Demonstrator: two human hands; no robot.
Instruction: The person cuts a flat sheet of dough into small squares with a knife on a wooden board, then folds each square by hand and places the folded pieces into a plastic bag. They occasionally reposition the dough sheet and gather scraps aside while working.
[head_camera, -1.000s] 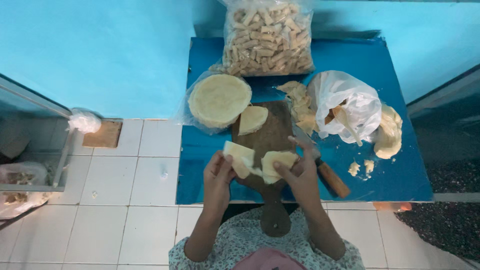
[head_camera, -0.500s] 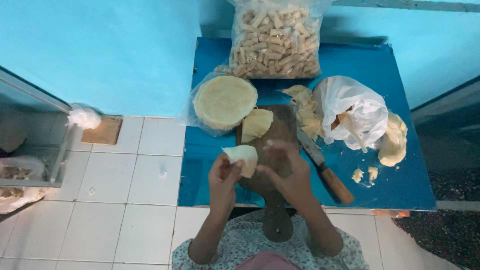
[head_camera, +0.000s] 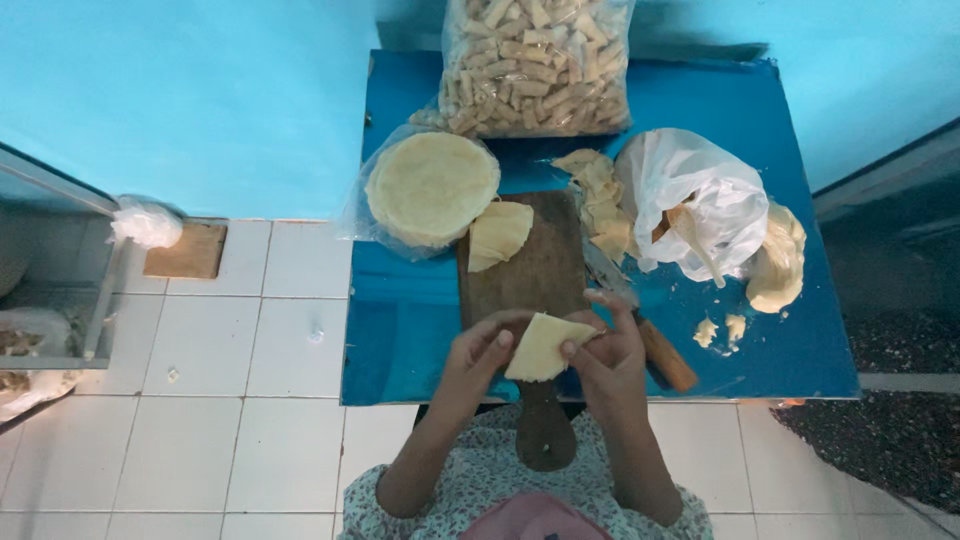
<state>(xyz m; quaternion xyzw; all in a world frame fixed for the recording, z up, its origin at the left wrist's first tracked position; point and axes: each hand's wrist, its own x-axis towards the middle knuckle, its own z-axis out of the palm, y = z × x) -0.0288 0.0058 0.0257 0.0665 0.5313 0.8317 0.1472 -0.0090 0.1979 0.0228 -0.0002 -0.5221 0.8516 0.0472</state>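
Note:
Both hands hold one pale yellow wedge of thin pastry sheet (head_camera: 541, 347) just above the near end of a dark wooden cutting board (head_camera: 530, 260). My left hand (head_camera: 476, 357) pinches its left edge; my right hand (head_camera: 606, 352) grips its right corner. A second wedge-shaped sheet (head_camera: 498, 234) lies on the board's far left corner. A round stack of the same sheets (head_camera: 431, 186) sits in clear plastic beside it. A knife with a wooden handle (head_camera: 655, 348) lies to the right of the board, partly behind my right hand.
All of it rests on a blue table (head_camera: 770, 340) against a turquoise wall. A big clear bag of rolled pastry sticks (head_camera: 538, 62) stands at the back. A white plastic bag (head_camera: 690, 200), sheet offcuts (head_camera: 598, 190) and a pale dough lump (head_camera: 778, 262) lie right. White floor tiles (head_camera: 250, 340) lie left.
A second ago each hand touched a sheet lying on the board. Now both hands have come together nearer my body and hold a single wedge lifted off the board.

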